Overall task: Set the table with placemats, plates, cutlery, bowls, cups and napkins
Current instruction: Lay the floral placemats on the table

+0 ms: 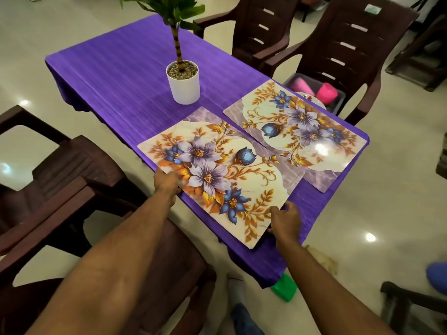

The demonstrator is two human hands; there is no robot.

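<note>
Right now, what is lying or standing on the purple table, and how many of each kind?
Placemats: 2, the near one gripped by both hands (left, right), the far one beside it
Potted plants: 1
Total: 3

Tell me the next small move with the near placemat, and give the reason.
Probably lower the near placemat flat and let go. Both the left hand and right hand grip its near edge, and its near corner juts past the edge of the purple tablecloth. Nudging it inward would line it up with the far placemat, which lies flat.
</note>
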